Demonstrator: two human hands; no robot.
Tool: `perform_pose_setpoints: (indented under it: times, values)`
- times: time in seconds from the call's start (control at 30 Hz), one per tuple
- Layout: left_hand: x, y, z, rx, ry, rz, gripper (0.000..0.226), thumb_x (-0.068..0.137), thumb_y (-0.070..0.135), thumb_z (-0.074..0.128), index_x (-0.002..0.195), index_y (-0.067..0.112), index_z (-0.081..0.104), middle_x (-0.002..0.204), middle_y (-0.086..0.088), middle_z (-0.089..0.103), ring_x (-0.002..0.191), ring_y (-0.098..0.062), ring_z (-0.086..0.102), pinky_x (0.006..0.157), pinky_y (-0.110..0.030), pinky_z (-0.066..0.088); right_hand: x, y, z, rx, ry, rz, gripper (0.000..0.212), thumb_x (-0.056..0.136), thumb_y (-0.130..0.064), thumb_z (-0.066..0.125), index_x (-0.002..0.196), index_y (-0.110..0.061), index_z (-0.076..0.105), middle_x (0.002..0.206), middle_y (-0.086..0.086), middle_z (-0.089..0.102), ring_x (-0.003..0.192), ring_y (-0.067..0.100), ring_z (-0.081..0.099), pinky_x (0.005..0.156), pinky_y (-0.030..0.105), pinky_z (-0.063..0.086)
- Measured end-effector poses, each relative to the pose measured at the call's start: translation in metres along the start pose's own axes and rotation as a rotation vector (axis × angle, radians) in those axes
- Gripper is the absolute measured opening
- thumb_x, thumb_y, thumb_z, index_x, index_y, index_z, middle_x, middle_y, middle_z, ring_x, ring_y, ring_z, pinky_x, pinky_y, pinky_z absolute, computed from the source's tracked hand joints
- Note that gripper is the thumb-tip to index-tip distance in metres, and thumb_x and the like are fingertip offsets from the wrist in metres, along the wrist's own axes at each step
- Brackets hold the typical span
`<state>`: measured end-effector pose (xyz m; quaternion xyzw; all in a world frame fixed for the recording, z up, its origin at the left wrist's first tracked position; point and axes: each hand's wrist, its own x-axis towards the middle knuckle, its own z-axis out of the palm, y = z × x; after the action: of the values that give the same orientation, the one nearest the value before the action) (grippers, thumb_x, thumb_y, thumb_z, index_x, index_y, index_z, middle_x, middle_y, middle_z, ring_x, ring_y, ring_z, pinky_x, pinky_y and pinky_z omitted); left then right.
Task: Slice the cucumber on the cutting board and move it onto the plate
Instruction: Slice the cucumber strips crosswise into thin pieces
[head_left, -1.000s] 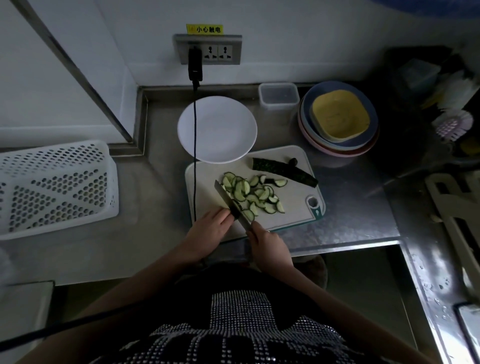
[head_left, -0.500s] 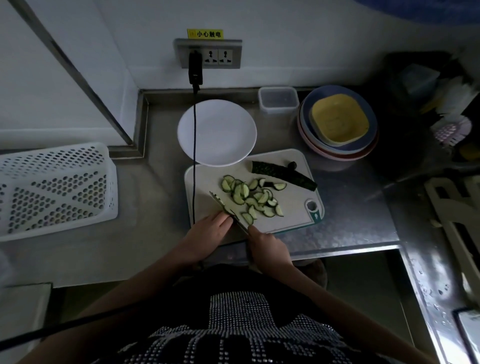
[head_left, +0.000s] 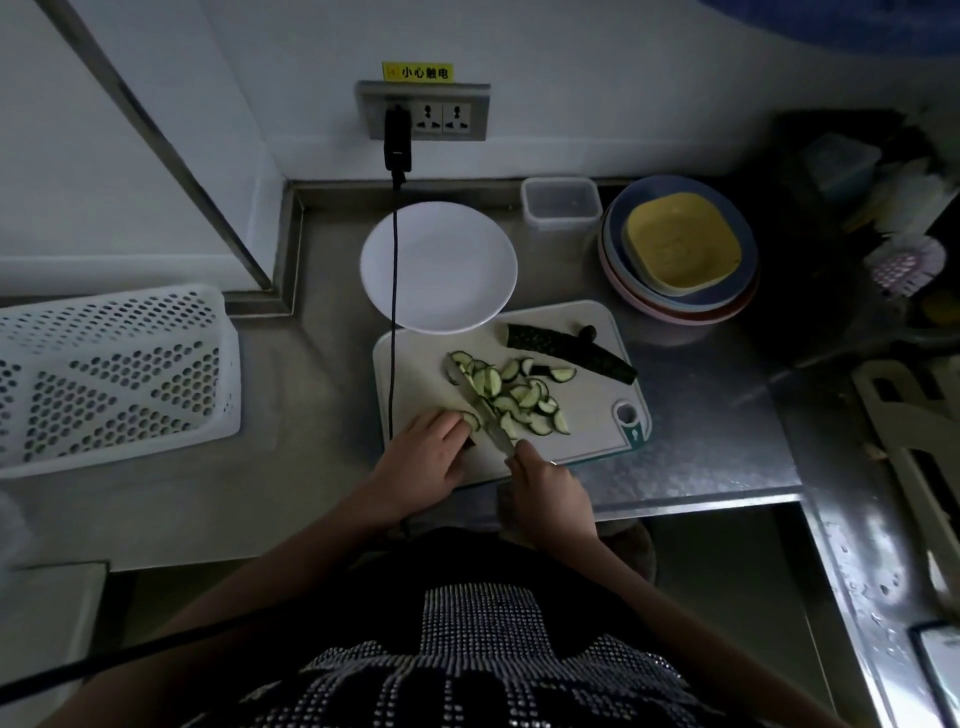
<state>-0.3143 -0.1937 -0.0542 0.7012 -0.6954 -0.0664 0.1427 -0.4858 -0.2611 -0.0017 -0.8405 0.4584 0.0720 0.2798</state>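
A white cutting board (head_left: 415, 369) lies on the steel counter with several cucumber slices (head_left: 519, 397) heaped in its middle. A dark uncut cucumber half (head_left: 569, 349) lies at the board's far edge. My right hand (head_left: 548, 486) grips the handle of a knife (head_left: 478, 402), whose blade runs up-left along the left side of the slices. My left hand (head_left: 423, 460) rests on the board beside the blade, its fingertips holding a small cucumber piece (head_left: 471, 420). A bare white plate (head_left: 439, 266) sits just beyond the board.
A black cable (head_left: 393, 291) hangs from the wall socket across the plate and board. A clear container (head_left: 561, 202) and stacked coloured dishes (head_left: 680, 249) stand at the back right. A white perforated basket (head_left: 111, 374) is at the left; a sink lies to the right.
The knife blade has shifted a little along the left side of the slice heap while both hands stay at the board's near edge. The view has moved slightly.
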Motion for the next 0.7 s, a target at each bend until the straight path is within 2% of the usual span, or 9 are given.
perform_pose_setpoints:
  times: [0.1, 0.2, 0.3, 0.4, 0.5, 0.7]
  values:
    - [0.000, 0.000, 0.002, -0.011, 0.009, -0.002, 0.032, 0.075, 0.025, 0.047, 0.096, 0.007, 0.062, 0.099, -0.008, 0.058, 0.095, -0.026, 0.049, 0.076, -0.037, 0.052, 0.000, 0.001, -0.001, 0.060, 0.046, 0.040, 0.020, 0.101, -0.032, 0.036, 0.105, -0.014, 0.044, 0.095, 0.021, 0.065, 0.090, 0.042, 0.060, 0.063, 0.038, 0.037]
    - [0.000, 0.004, -0.002, 0.007, 0.176, 0.043, 0.026, 0.083, 0.016, 0.049, 0.102, 0.005, 0.063, 0.104, -0.011, 0.059, 0.097, -0.026, 0.049, 0.082, -0.040, 0.047, -0.001, 0.002, -0.002, 0.039, 0.071, 0.055, 0.020, 0.101, -0.033, 0.036, 0.103, -0.015, 0.044, 0.092, 0.019, 0.066, 0.088, 0.041, 0.061, 0.063, 0.038, 0.039]
    - [0.001, 0.009, -0.010, 0.046, 0.311, 0.150, 0.033, 0.086, 0.015, 0.054, 0.116, 0.003, 0.063, 0.117, -0.012, 0.060, 0.106, -0.026, 0.051, 0.094, -0.039, 0.042, -0.001, 0.003, -0.005, -0.054, 0.101, 0.054, 0.020, 0.100, -0.036, 0.035, 0.105, -0.019, 0.044, 0.096, 0.012, 0.067, 0.089, 0.036, 0.064, 0.067, 0.038, 0.044]
    - [0.003, 0.010, -0.015, 0.119, 0.257, 0.246, 0.043, 0.090, 0.025, 0.051, 0.127, 0.006, 0.059, 0.129, -0.008, 0.058, 0.120, -0.023, 0.049, 0.104, -0.039, 0.037, -0.001, 0.005, -0.011, -0.198, 0.124, 0.036, 0.024, 0.099, -0.030, 0.036, 0.120, -0.021, 0.042, 0.106, 0.006, 0.066, 0.094, 0.030, 0.065, 0.069, 0.034, 0.045]
    - [0.006, 0.008, -0.016, 0.092, 0.171, 0.276, 0.045, 0.093, 0.031, 0.043, 0.125, 0.004, 0.061, 0.125, -0.008, 0.061, 0.120, -0.022, 0.050, 0.109, -0.041, 0.032, -0.001, 0.006, -0.011, -0.291, 0.159, -0.008, 0.033, 0.095, -0.023, 0.041, 0.128, -0.019, 0.042, 0.107, 0.005, 0.067, 0.095, 0.029, 0.065, 0.070, 0.033, 0.047]
    - [0.024, 0.006, -0.015, -0.092, 0.037, 0.175, 0.043, 0.096, 0.031, 0.040, 0.122, 0.007, 0.064, 0.126, -0.007, 0.062, 0.125, -0.022, 0.051, 0.106, -0.041, 0.035, 0.004, 0.014, -0.013, -0.303, 0.193, 0.012, 0.040, 0.094, -0.021, 0.042, 0.134, -0.020, 0.039, 0.108, 0.006, 0.068, 0.098, 0.028, 0.065, 0.074, 0.034, 0.047]
